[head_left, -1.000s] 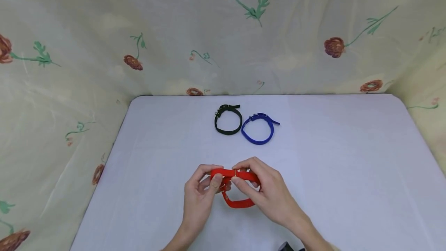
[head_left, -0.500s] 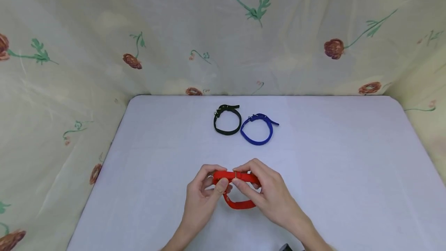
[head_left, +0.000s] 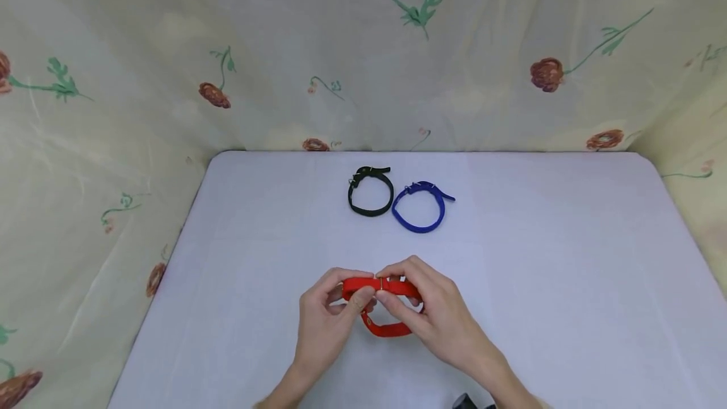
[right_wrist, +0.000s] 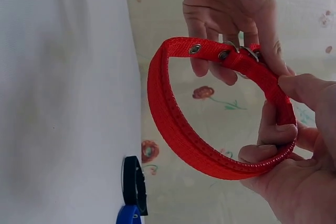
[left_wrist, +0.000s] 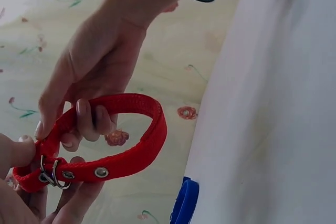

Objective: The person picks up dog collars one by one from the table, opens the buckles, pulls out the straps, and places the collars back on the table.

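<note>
Both hands hold a red collar (head_left: pixel 388 330) above the white table. It is a looped fabric strap with metal eyelets and a metal ring and buckle, plain in the wrist views. My left hand (head_left: pixel 325 324) pinches the strap at the buckle end between thumb and fingers. Close beside it, my right hand (head_left: pixel 440 314) grips the strap with thumb and forefinger, its other fingers curled inside the loop. The thumbs almost meet at a thin metal keeper. In the left wrist view the red collar (left_wrist: pixel 131 166) shows its eyelets; part of the buckle is hidden by the fingers.
On the white table (head_left: pixel 272 219) beyond the hands lie a black collar (head_left: pixel 371 212) and a blue collar (head_left: pixel 419 228), side by side, both looped. A dark object (head_left: pixel 464 401) shows at the right wrist. Floral cloth (head_left: pixel 272 81) hangs behind and at the sides.
The left thumb and fingers have slid right along the red strap toward the keeper, nearer the right thumb. The right hand keeps its grip. The black and blue collars have stayed put.
</note>
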`<state>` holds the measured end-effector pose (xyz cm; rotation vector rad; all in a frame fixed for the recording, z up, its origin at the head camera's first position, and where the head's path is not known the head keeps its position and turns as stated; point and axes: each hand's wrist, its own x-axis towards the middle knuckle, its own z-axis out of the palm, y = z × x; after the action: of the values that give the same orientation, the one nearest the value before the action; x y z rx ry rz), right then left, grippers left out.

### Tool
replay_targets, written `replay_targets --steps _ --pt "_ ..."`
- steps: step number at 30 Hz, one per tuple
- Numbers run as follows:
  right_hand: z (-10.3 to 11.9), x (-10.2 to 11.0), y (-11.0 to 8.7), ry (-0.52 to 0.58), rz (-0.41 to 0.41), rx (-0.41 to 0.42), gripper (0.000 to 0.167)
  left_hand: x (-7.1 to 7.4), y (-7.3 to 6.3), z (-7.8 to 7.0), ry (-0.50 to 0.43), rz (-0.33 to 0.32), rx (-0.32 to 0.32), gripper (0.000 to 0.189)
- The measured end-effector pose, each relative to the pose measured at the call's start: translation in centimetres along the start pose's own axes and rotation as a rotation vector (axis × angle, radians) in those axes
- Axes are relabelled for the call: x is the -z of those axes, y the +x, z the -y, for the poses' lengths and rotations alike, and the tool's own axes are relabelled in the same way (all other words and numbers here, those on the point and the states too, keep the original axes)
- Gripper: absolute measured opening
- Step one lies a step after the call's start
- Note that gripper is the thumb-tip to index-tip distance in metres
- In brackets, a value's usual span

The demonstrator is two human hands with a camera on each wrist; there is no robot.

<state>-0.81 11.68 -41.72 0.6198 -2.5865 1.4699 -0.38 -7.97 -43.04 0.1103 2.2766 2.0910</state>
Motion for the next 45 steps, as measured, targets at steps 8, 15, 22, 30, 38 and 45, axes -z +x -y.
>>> replay_targets --steps 8,15,22,30,38,45 --pt "-0.2 0.0 0.2 -0.007 -0.015 -0.01 0.023 0.1 0.4 0.2 -0.073 0.004 0.077 0.024" --pt "-0.2 -0.1 0.1 -0.016 -0.014 -0.034 0.024 0.5 0.1 0.2 -0.114 -0.019 0.12 0.029" --pt "-0.1 -0.4 0.1 0.021 -0.027 -0.049 0.025 0.5 0.3 0.1 -0.158 -0.022 0.118 0.029" --pt "0.0 -0.6 0.1 0.081 -0.107 -0.146 0.025 0.2 0.1 0.3 -0.122 0.007 0.157 0.038" --pt "0.0 -0.8 0.6 0.136 -0.152 -0.163 0.027 0.3 0.8 0.4 -0.123 0.043 0.202 0.037" --pt "0.0 -0.8 0.9 0.163 -0.162 -0.135 0.027 0.5 1.5 0.1 -0.119 0.036 0.21 0.037"
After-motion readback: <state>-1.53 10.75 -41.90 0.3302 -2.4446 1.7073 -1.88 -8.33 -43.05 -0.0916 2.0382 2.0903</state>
